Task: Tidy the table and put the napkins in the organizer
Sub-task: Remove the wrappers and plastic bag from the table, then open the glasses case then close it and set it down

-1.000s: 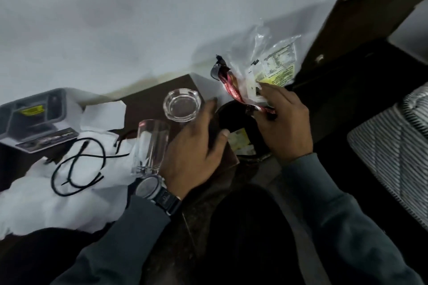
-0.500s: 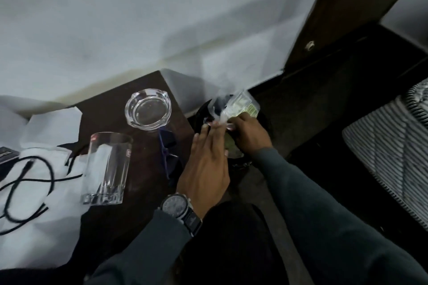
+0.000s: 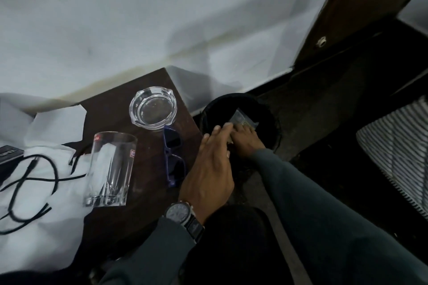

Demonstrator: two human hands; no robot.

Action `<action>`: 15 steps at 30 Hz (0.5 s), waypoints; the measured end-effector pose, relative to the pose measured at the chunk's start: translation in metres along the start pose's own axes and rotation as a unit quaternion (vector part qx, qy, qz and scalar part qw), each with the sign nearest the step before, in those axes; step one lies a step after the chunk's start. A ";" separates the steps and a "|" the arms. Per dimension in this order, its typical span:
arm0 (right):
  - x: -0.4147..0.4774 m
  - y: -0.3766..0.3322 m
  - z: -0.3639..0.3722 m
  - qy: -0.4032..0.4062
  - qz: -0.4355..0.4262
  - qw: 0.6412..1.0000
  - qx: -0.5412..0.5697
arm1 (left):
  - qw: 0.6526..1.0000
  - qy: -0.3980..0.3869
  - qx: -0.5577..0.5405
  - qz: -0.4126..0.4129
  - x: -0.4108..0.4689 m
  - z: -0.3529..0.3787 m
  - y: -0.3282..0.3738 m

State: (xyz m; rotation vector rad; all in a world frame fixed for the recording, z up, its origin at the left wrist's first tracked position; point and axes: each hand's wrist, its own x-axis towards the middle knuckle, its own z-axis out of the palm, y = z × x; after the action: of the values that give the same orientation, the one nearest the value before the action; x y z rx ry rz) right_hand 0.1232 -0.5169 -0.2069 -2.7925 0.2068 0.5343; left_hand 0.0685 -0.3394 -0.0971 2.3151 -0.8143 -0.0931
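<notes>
Single head-worn wide-angle view, looking steeply down, close above table [image 3: 111,109] corner and black bin [image 3: 264,109], wall [image 3: 162,18] ahead.

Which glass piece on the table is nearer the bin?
The low round ashtray at the table's far corner; the tall tumbler stands farther left, by the napkins.

The surface [image 3: 115,118] is dark brown wood with a dull sheen. The tumbler [image 3: 108,169] and the ashtray [image 3: 152,106] are clear, glossy glass, and the tumbler is cut with ridges low down. The sunglasses [image 3: 172,157] have a shiny blue plastic frame. The napkins [image 3: 46,227] are white, matt, creased paper, and the cable [image 3: 23,183] on them is matt black. The wrapper [image 3: 243,119] is clear crinkled plastic. The sleeves [image 3: 324,215] are matt grey cloth, and the watch [image 3: 179,211] has a metal case.
</notes>
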 end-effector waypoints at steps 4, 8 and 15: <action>-0.021 0.001 -0.008 0.034 -0.006 0.999 0.019 | 1.000 -0.018 -0.018 -0.005 -0.002 -0.007 0.006; -0.043 -0.001 -0.022 0.068 -0.012 0.997 0.024 | 0.999 -0.003 -0.044 -0.003 -0.003 -0.026 0.024; -0.082 -0.025 -0.059 0.209 -0.042 0.969 0.127 | 0.996 0.068 -0.044 0.034 -0.014 -0.095 0.038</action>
State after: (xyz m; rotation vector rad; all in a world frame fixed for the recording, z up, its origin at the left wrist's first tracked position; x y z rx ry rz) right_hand 0.0723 -0.5046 -0.1166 -2.6119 0.2254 -0.1037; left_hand 0.0632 -0.2985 -0.0024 2.1819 -0.8028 0.0568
